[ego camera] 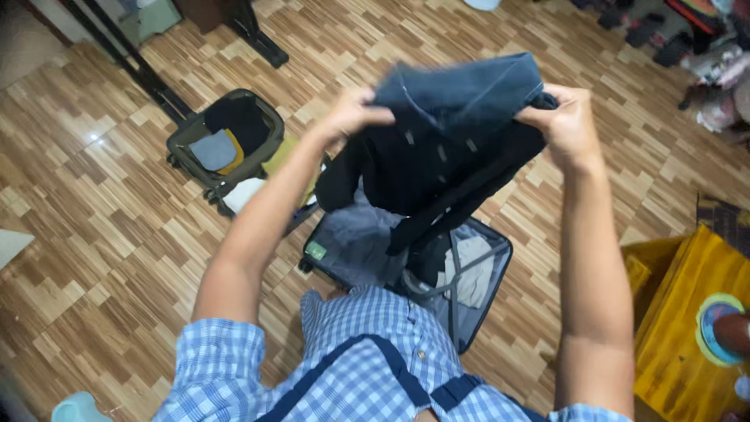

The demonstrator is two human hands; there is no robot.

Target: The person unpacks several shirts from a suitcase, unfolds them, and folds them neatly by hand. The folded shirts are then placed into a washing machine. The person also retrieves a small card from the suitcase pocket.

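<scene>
Left grip: our left hand (353,116) is closed, fingers pinching the left edge of the jeans (453,125); knuckles up.
Right grip: our right hand (566,121) is closed too, clamped on the right edge.
Jeans: dark blue, held in the air between both hands, folded over at the top; belt loops show; the rest hangs down.
Below: an open suitcase (492,301) lies on the floor (101,258) under the jeans, pale clothes strapped inside.
Further left: a second open case (269,137), olive-rimmed, holds folded cloth.
Right edge: a yellow box (680,312).
</scene>
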